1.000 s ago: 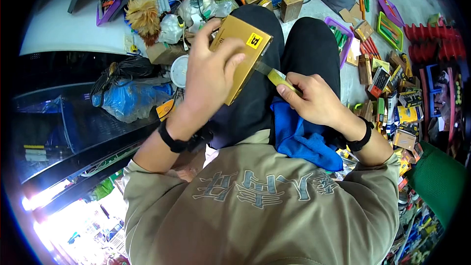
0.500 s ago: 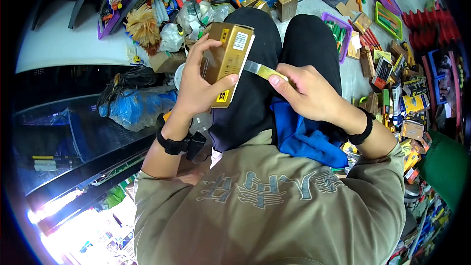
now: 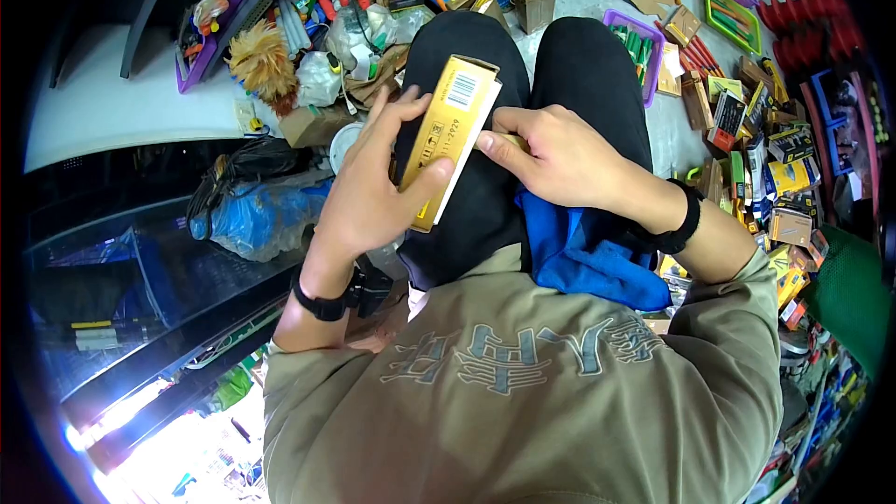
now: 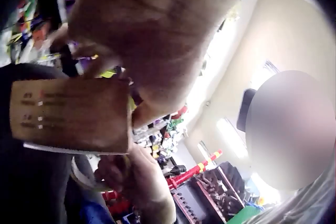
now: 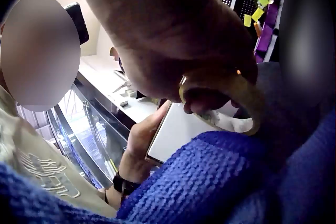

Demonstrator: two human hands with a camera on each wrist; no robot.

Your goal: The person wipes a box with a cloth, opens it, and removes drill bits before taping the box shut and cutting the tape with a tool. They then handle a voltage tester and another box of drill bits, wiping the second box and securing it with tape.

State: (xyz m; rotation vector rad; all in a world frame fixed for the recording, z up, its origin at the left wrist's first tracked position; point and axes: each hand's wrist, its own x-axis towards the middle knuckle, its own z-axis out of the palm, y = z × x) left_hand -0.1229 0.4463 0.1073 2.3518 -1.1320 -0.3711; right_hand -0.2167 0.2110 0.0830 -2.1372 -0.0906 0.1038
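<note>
A yellow-gold cardboard box is tilted above the thigh, its narrow barcode side facing up and a white face along its right edge. My left hand grips it, thumb on the printed side and fingers on the far side. Close to the box's right edge, my right hand holds a roll of tape. The ring of the roll shows plainly in the right wrist view, beside the box's white face. From the head view the right hand's fingers hide most of the roll.
A blue cloth lies on the lap. Loose small boxes and a purple basket are on the floor to the right. At left, a blue plastic-wrapped bundle rests by a dark ledge. Tools and plastic bags crowd the far left.
The left hand has turned the box from its broad face to its barcode side. The right hand has moved up and left to the box, and the stretch of tape between them no longer shows.
</note>
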